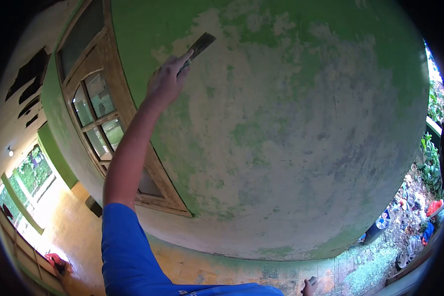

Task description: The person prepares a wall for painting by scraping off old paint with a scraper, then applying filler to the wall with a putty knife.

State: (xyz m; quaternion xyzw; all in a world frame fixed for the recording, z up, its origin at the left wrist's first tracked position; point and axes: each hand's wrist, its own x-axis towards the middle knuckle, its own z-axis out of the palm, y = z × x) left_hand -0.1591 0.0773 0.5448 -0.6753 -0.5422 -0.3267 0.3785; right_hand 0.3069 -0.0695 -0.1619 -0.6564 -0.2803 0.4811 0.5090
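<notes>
My left arm reaches up, and my left hand (168, 83) is closed around a scraper (203, 45) with a broad dark blade. One finger lies along the tool, and most of its handle is hidden in my grip. The blade is against or close over the wall (281, 133), where green paint is worn away in large pale grey patches. Low at the bottom edge, my right hand (308, 288) shows only in part, its fingers curled by a small greyish thing that I cannot make out.
Left of the wall stands a wooden-framed window (94, 111) with glass panes. Flaked paint speckles the tiled floor (365, 271). Litter (414, 207) and plants (431, 163) lie beyond the right corner. A red item (56, 260) is at lower left.
</notes>
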